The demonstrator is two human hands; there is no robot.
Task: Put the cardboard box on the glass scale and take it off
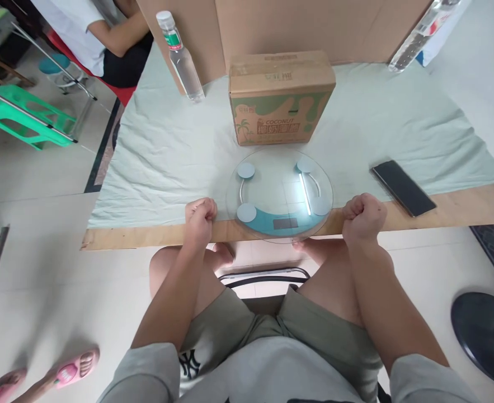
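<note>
While I sit at the table [460, 210], both my hands rest as closed fists on its near wooden edge, low in the middle of the frame. My left hand [200, 215] is curled tight with nothing inside its grip, just left of a round glass bathroom scale [279, 193]. My right hand [364, 215] is also a closed, empty fist, just right of the scale. The scale lies flat between the two fists, close to both and seemingly touching neither, its near rim hanging slightly over the table edge toward my knees. Being round, it has no long axis, but its blue display band faces me and its four grey pads sit toward the corners. Neither hand is clearly nearer; the left looks a shade closer to the rim.

Directly behind the scale, toward the top of the frame, stands a coconut drink carton [281, 98], very near the scale's far rim, so there is little room that way. A pale green cloth [158, 151] covers the table, open to the left of the scale. To the right, a black phone [403, 187] lies at an angle, well apart. A clear water bottle [180, 56] stands at upper left, another bottle [418, 36] leans at upper right. Another person sits at the upper left corner.
</note>
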